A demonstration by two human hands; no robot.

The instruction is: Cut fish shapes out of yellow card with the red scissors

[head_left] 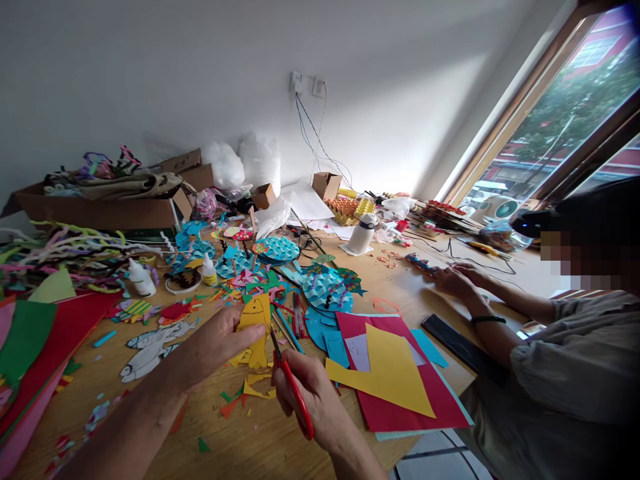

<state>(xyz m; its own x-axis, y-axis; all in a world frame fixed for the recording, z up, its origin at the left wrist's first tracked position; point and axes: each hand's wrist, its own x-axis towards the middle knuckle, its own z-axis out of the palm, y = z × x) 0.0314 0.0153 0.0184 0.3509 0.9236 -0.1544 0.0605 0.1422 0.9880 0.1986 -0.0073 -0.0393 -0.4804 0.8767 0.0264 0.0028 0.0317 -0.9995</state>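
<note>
Between the thumb and fingers of my left hand [235,341] is a yellow paper fish [257,310] with a drawn face and outline, its tail hanging down. My right hand [310,387] grips a pair of red-handled scissors [295,393]; their dark blades point up against the right edge of the fish. Whether the blades are parted is hard to make out. Below the hands lie yellow offcuts [257,385] on the wooden table [280,440]. Just right of my right hand, a large yellow sheet [390,370] rests on red paper [395,417].
Glue bottles [141,279], paper scraps and blue woven paper fish [327,287] spread across the middle. Coloured paper [30,340] and pipe cleaners [75,253] lie left, before a cardboard box [100,213]. A white flask [363,235] stands farther back. Another person [575,347] sits at the right.
</note>
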